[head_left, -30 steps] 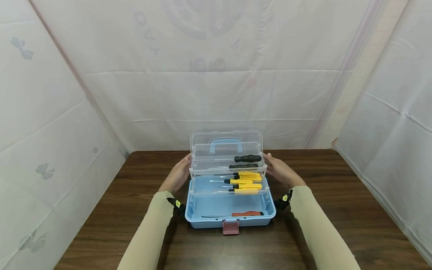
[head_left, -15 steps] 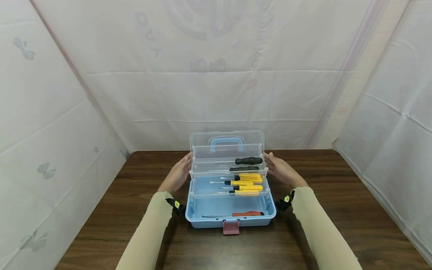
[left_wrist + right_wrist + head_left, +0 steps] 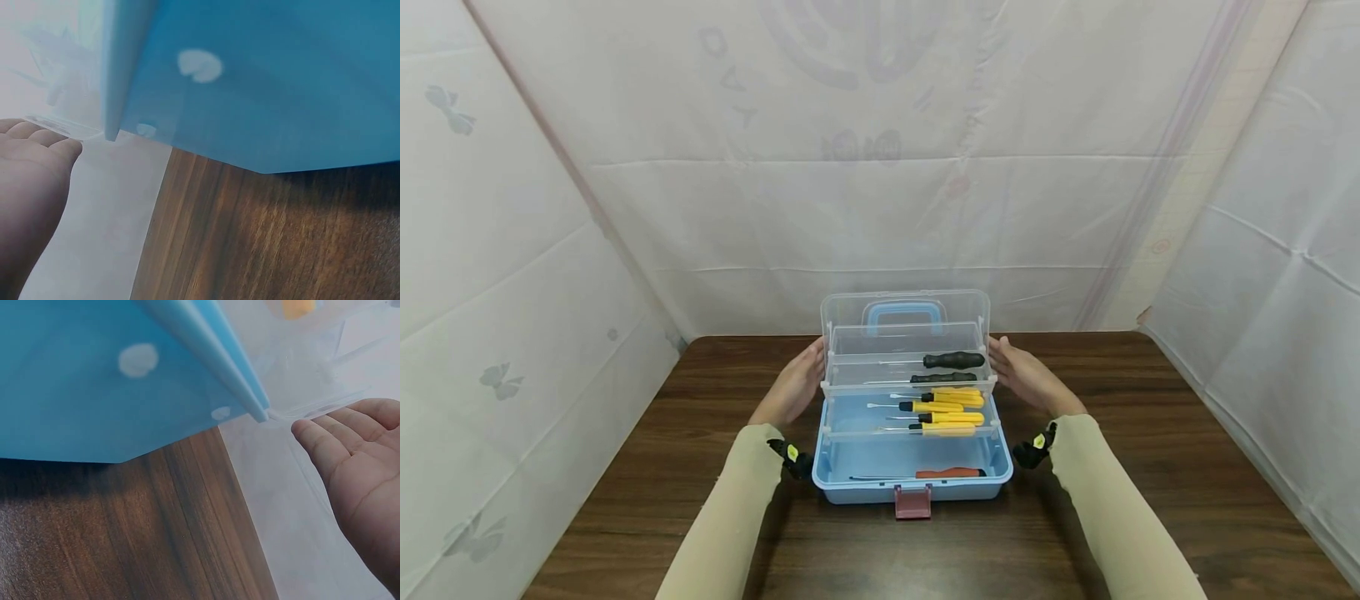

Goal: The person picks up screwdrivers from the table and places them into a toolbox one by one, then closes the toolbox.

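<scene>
A light-blue toolbox [image 3: 850,493] stands with its clear lid [image 3: 850,308] raised and its clear stepped trays [image 3: 865,367] spread out. Black-handled screwdrivers [image 3: 953,360] lie in the upper tray, yellow-handled screwdrivers [image 3: 951,418] below them. In the blue bottom lies an orange-handled screwdriver [image 3: 951,472]. My left hand [image 3: 795,383] is at the left side of the lid, fingers extended and their tips partly hidden behind it. On the opposite side, my right hand [image 3: 1030,379] has its straight fingers against the clear plastic's edge, as the right wrist view [image 3: 369,469] shows.
The brown wooden table [image 3: 1150,467] lies under the toolbox and both forearms. White printed sheets [image 3: 880,208] hang close behind the table's far edge and along both sides. A dark red latch [image 3: 913,504] hangs down at the toolbox front; a blue handle [image 3: 904,307] shows through the lid.
The lid and the upper trays have tilted slightly forward and down, the black screwdrivers with them. Both hands have stayed at the lid's sides, shifting only a little.
</scene>
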A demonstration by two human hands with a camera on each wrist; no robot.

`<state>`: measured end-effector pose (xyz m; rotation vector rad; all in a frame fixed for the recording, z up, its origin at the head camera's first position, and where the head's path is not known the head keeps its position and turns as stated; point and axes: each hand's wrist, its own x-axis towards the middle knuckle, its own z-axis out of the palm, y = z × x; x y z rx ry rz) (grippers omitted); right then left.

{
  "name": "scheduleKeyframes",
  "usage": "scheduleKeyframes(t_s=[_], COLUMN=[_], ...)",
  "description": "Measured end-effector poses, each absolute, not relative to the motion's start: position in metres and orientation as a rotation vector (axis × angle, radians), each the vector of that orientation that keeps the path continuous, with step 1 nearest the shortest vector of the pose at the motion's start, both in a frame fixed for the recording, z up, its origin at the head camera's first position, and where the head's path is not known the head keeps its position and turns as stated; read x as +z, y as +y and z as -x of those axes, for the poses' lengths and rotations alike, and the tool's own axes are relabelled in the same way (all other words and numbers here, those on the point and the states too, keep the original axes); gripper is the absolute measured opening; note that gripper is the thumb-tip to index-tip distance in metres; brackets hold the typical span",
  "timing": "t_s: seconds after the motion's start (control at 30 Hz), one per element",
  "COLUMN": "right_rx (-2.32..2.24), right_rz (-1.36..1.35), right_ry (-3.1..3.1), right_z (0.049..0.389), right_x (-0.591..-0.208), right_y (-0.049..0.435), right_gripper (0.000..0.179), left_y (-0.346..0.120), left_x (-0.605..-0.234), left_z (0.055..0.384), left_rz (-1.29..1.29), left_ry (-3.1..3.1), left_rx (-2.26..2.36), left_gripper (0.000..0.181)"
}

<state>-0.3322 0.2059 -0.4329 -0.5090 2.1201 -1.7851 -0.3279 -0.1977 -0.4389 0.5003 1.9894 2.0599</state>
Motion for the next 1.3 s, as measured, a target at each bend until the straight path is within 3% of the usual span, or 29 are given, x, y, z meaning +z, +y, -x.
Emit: scheduleKeyframes(t_s=[1.3], right_rx=[-1.833], right_rz=[0.526], right_ry=[2.088], right_z=[0.3261], right_x=[-0.4304], right_y=[0.2042], right_gripper=[0.078], left_y=[-0.2041], left_x=[-0.4326], left_z=[0.3226], left_rz=[-0.591], left_ry=[1.984], left_rx=[2.01], left_gripper=[0.057])
